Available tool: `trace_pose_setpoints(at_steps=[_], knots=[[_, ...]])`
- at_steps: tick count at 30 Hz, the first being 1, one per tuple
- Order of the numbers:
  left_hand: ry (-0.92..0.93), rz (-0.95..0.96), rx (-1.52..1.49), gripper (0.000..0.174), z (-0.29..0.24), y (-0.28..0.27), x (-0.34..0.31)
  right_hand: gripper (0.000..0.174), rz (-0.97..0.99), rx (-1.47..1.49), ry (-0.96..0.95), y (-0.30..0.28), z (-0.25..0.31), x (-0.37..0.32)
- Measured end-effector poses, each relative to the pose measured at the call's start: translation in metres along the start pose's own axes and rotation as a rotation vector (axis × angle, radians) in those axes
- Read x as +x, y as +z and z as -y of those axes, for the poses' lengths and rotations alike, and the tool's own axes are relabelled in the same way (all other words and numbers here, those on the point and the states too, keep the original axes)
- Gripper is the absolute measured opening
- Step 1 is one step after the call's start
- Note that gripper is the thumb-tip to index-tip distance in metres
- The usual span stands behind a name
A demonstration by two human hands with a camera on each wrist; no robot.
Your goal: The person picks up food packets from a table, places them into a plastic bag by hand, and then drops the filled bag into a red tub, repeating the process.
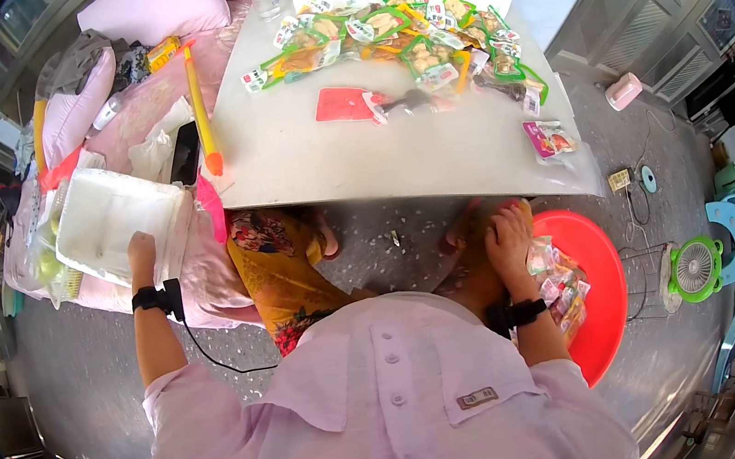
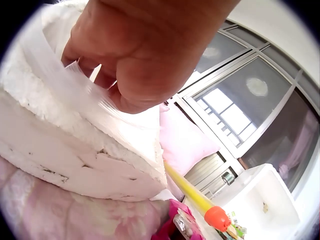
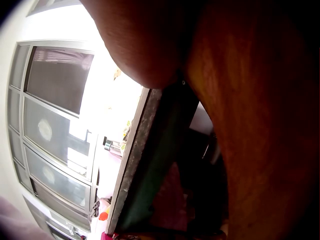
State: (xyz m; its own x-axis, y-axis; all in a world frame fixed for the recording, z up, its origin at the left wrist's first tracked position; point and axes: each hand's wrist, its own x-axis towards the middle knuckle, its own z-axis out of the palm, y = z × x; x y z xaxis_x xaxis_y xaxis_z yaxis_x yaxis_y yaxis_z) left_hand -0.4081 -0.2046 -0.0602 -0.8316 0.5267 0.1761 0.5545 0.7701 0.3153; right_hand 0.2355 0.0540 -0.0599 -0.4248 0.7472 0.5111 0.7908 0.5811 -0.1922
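My left hand [image 1: 142, 255] is at the near right side of a white foam box [image 1: 110, 212] on the bed. In the left wrist view, the fingers of that hand [image 2: 135, 55] curl at thin clear plastic [image 2: 75, 95] along the rough rim of the foam box [image 2: 75, 155]. The fingertips are partly hidden behind the plastic. My right hand [image 1: 509, 243] rests on the right knee, fingers relaxed and holding nothing, beside a red basin [image 1: 603, 291] of small packets [image 1: 566, 291]. The right wrist view shows this hand [image 3: 145, 40] dark and very close.
Ahead stands a white table [image 1: 284, 161] with many snack packets [image 1: 429, 59], a red tray-like item [image 1: 342, 105] and a purple packet [image 1: 549, 139]. A yellow stick [image 1: 201, 112] and a black phone [image 1: 184, 154] lie left of it. A green fan [image 1: 696, 268] stands at the right.
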Motion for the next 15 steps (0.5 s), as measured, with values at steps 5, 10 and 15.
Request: trace_pose_setpoints(at_steps=[5,10,15], knots=[[-0.005,-0.186,-0.051,0.017,-0.038,-0.042,-0.016,0.020,-0.016,-0.002,0.015,0.001,0.001,-0.001],[0.176,-0.338,-0.219,0.013,-0.106,-0.076,-0.033,0.019,-0.058,0.173,-0.005,-0.005,-0.002,0.002],[0.370,-0.251,-0.497,0.011,-0.205,-0.062,-0.064,0.019,-0.007,0.394,0.035,-0.029,0.004,0.028]])
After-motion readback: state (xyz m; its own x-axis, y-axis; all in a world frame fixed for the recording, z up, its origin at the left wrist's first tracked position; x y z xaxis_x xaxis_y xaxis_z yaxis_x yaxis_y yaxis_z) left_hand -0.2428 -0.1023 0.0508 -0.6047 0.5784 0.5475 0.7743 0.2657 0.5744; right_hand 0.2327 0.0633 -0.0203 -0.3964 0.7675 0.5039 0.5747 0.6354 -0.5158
